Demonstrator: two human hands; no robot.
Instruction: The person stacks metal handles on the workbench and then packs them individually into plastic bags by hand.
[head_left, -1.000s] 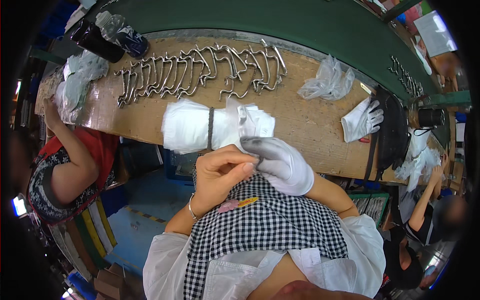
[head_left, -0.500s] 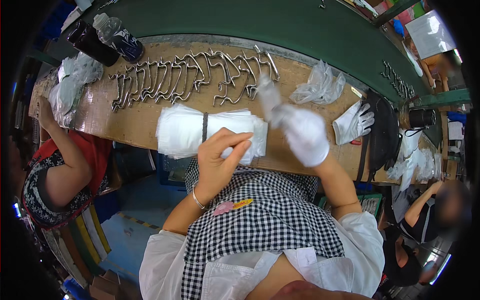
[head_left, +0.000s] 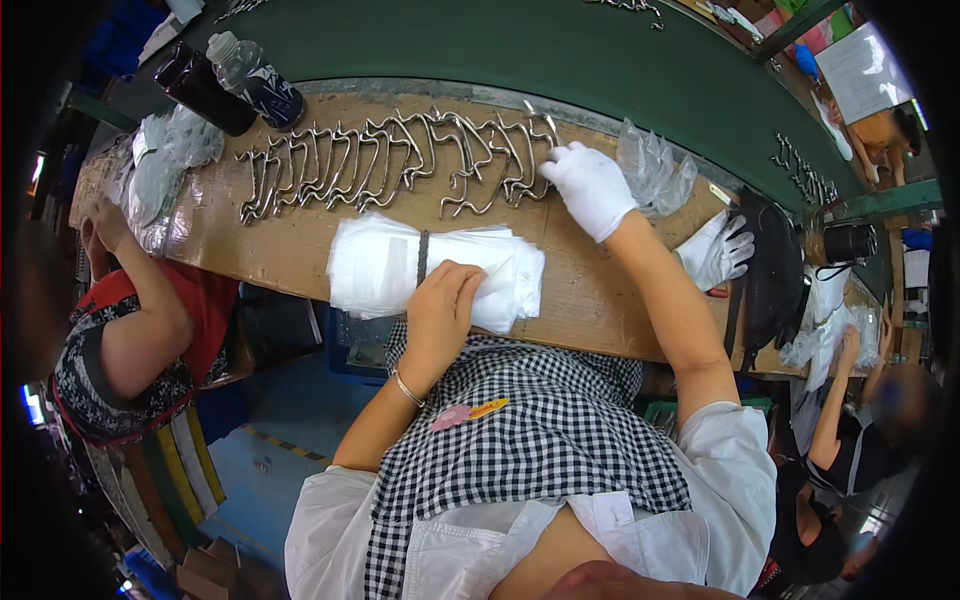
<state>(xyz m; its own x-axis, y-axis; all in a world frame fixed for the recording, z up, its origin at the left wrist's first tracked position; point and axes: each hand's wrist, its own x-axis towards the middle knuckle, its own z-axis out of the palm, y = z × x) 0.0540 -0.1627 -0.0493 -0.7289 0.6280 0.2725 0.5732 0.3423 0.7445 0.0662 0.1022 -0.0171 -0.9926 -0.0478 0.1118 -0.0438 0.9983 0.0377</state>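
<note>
Lying at the table's left end is one heap of clear bags, with a co-worker's two hands just beside it. Two bottles come next, one dark bottle and one clear bottle. Some dozen bent metal rods follow in one row; they overlap, so that count is only fair. Just below the row, on the near side of the table, is one pile of white bags, bound by one dark band. The bare left hand has its fingers drawn narrow, thumb beside forefinger, tips on the pile; I cannot tell whether they pinch a bag. One bracelet rings that wrist. The gloved right hand, fingers curled, meets the last rod at the row's right end; its grip is hidden, so I cannot tell how tight. Farther right are one crumpled bag, one loose glove and one black bag.
</note>
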